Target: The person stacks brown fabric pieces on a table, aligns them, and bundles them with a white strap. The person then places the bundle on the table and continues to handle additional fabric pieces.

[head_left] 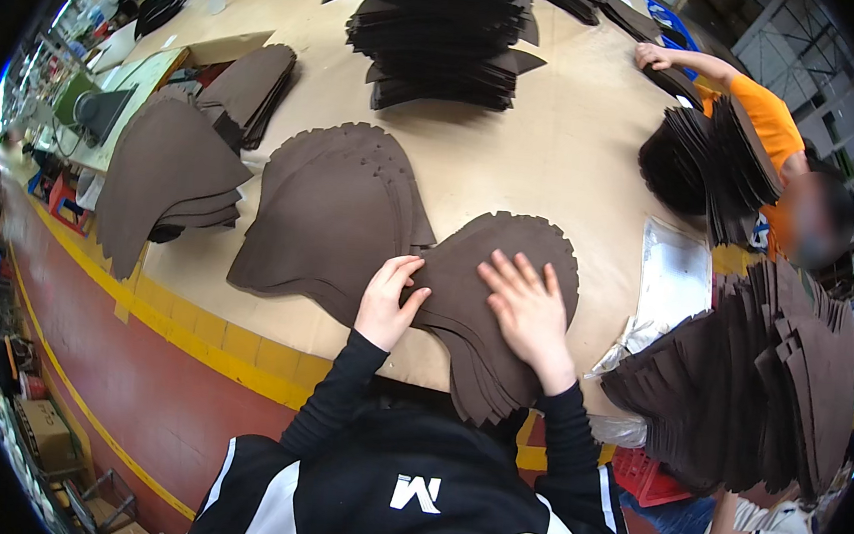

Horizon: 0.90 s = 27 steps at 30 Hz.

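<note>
In front of me a fanned stack of dark brown cut sheets [492, 267], with notches along its rounded far edge, lies on the table. My right hand [528, 315] rests flat on its top sheet, fingers spread. At the stack's left edge is my left hand [389, 299], thumb and fingers apart, fingertips touching the edge; it holds nothing that I can see. Just left, a second stack of similar brown sheets [326, 214] lies with its layers slightly shifted, close against the first.
More brown stacks [164, 166] lie at the left, and a tall dark pile [444, 48] stands at the far middle. At right are a large upright bundle [750, 373] and a white tray [675, 272]. A co-worker in orange [765, 118] handles sheets at the far right.
</note>
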Each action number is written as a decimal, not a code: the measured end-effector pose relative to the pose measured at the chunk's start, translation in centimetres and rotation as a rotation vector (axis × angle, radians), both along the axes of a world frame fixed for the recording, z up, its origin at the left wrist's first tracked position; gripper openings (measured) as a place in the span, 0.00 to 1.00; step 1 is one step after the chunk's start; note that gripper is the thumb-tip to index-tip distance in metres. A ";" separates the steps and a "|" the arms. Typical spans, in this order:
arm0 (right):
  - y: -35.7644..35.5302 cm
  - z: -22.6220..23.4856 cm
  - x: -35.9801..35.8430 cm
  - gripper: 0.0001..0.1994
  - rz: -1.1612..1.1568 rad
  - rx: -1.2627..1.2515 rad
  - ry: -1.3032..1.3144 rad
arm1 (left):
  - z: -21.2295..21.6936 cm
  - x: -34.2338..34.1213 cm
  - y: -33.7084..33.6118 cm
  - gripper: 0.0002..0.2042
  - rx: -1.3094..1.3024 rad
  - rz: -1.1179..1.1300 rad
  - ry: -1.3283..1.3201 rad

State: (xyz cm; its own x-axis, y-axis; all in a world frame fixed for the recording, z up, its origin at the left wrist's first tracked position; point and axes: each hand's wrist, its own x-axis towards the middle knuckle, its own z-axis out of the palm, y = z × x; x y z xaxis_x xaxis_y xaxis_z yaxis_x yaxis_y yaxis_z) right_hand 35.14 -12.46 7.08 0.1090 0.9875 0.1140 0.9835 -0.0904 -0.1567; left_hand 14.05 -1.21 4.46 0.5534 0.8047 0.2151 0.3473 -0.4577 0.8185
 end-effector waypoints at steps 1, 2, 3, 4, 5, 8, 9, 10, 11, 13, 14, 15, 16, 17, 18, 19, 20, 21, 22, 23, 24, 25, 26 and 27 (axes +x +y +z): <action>0.3 -0.1 1.3 0.22 -0.057 -0.002 0.025 | 0.1 -0.1 0.2 0.18 0.006 0.000 0.034; 0.5 -0.4 2.8 0.22 -0.087 0.009 0.041 | 0.1 -0.1 0.4 0.18 0.036 -0.003 0.043; 0.7 -0.8 3.9 0.22 -0.119 0.019 0.060 | 0.1 -0.2 0.4 0.18 0.064 -0.010 0.054; 0.8 -1.1 4.7 0.22 -0.159 0.026 0.107 | 0.1 -0.2 0.5 0.18 0.094 -0.013 0.063; 0.9 -1.3 5.5 0.22 -0.197 0.033 0.153 | 0.0 0.0 0.5 0.17 0.109 -0.005 0.071; 0.4 -2.5 6.0 0.22 -0.308 0.101 0.234 | 0.0 0.1 0.4 0.16 0.221 0.027 0.147; 0.1 -2.7 6.1 0.22 -0.343 0.132 0.251 | 0.2 -0.1 0.5 0.15 0.306 0.034 0.208; -0.3 -2.9 6.1 0.23 -0.393 0.160 0.275 | 0.5 -0.3 0.5 0.15 0.392 0.041 0.268; -1.1 -3.1 6.1 0.23 -0.410 0.209 0.304 | 0.7 -0.5 0.4 0.15 0.464 0.071 0.336; -2.8 -3.5 6.1 0.23 -0.440 0.304 0.367 | 1.0 -1.2 0.1 0.15 0.609 0.133 0.476; -3.7 -3.4 6.2 0.23 -0.414 0.320 0.394 | 0.5 -1.8 0.7 0.17 0.588 0.113 0.464; -4.5 -2.9 5.7 0.24 -0.396 0.297 0.345 | 0.3 -2.5 1.0 0.20 0.571 0.104 0.468; -5.1 -2.2 5.2 0.24 -0.378 0.273 0.296 | 0.3 -2.9 1.3 0.20 0.605 0.108 0.495; -5.8 -1.5 4.6 0.25 -0.359 0.249 0.247 | 0.4 -3.3 1.4 0.21 0.639 0.112 0.522; -6.4 -0.9 3.5 0.26 -0.266 0.194 0.157 | 0.4 -3.6 1.6 0.22 0.658 0.111 0.549; -6.6 -0.7 2.2 0.27 -0.128 0.160 0.177 | 0.8 -3.3 1.5 0.19 0.611 0.119 0.543; -6.7 -0.5 0.5 0.27 -0.006 0.062 0.192 | 0.6 -2.9 1.6 0.16 0.548 0.106 0.472; -6.7 -0.4 -0.7 0.26 0.120 -0.034 0.206 | 0.7 -2.6 1.7 0.14 0.485 0.097 0.402; -6.6 -0.5 -0.8 0.26 0.110 -0.031 0.187 | 0.7 -2.1 1.7 0.13 0.388 0.063 0.335; -6.2 -0.7 -0.6 0.25 0.101 -0.029 0.169 | 0.8 -1.5 1.5 0.11 0.291 0.031 0.269; -5.7 -0.8 -0.2 0.25 0.100 -0.029 0.151 | 0.7 -0.9 1.3 0.12 0.213 0.035 0.222; -4.9 -0.6 0.8 0.23 0.052 -0.053 0.109 | 1.1 -0.2 0.8 0.16 0.245 0.075 0.216; -4.1 -0.7 2.0 0.22 0.008 -0.035 0.098 | 1.2 0.4 0.6 0.17 0.217 0.093 0.234; -3.3 -0.9 3.3 0.22 -0.037 -0.016 0.089 | 1.3 0.6 0.7 0.18 0.191 0.111 0.254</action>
